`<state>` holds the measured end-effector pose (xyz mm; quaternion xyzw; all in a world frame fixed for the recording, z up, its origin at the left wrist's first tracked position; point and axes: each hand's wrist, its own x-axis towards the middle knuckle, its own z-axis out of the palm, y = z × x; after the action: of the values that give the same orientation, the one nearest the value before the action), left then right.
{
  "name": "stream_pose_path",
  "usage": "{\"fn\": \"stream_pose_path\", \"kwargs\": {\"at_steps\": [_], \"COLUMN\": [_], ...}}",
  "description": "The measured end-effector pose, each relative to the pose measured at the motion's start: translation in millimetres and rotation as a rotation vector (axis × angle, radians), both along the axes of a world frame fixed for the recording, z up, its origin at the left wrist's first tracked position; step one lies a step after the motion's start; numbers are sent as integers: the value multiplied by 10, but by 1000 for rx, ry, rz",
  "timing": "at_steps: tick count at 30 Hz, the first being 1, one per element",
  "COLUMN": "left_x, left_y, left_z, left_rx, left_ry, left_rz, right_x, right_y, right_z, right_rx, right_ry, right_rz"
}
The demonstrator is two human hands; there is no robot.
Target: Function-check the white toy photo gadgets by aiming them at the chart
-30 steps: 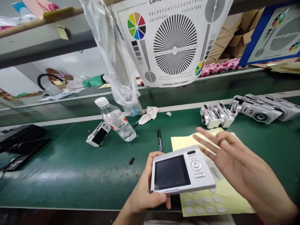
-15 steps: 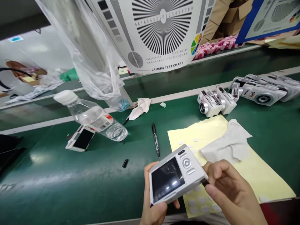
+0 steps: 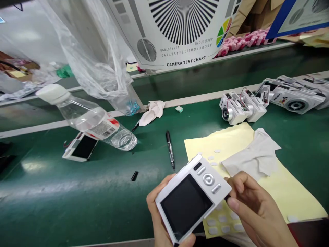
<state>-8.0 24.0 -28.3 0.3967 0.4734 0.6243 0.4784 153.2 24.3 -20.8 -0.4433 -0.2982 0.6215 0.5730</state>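
A silver camera (image 3: 190, 202) with a dark screen and round button pad faces up, tilted, near the bottom centre. Gripping its left side and lower corner is my left hand (image 3: 160, 212). My right hand (image 3: 257, 206) is at the camera's right corner, thumb and forefinger pinched on a small black piece (image 3: 227, 197) at its edge; what that piece is cannot be made out. Beneath and to the right lies a yellow sheet (image 3: 290, 188) with white oval stickers, and a grey cloth (image 3: 253, 154) rests on it.
A black pen (image 3: 170, 150) and black cap (image 3: 134, 176) lie on the green table (image 3: 108, 202). A water bottle (image 3: 102, 125) stands left, beside a camera part (image 3: 83, 147). Opened cameras (image 3: 241, 106) sit back right. A test chart (image 3: 180, 37) hangs above.
The camera in my left hand has turned, its screen now facing up more squarely and looking fully dark. My right hand stays at its corner. The whole view has shifted slightly.
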Motion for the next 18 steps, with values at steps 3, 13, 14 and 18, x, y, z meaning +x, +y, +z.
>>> {"fn": "stream_pose_path", "kwargs": {"at_steps": [3,13,14,18], "left_x": [65,-74,-81,-41], "left_y": [18,7,9,17], "left_z": [33,-45,-55,-50], "left_rx": [136,-5,-63,-331], "left_ry": [103,-47,-113,-380], "left_rz": [55,-245,-336,-500], "right_x": [77,41,49,89], "right_y": [-27,-3,-1,15], "right_z": [-49,11,-2,-108], "right_rx": [23,29,74,232], "right_ry": [18,66,14,-211], "right_rz": [71,23,27,73]}}
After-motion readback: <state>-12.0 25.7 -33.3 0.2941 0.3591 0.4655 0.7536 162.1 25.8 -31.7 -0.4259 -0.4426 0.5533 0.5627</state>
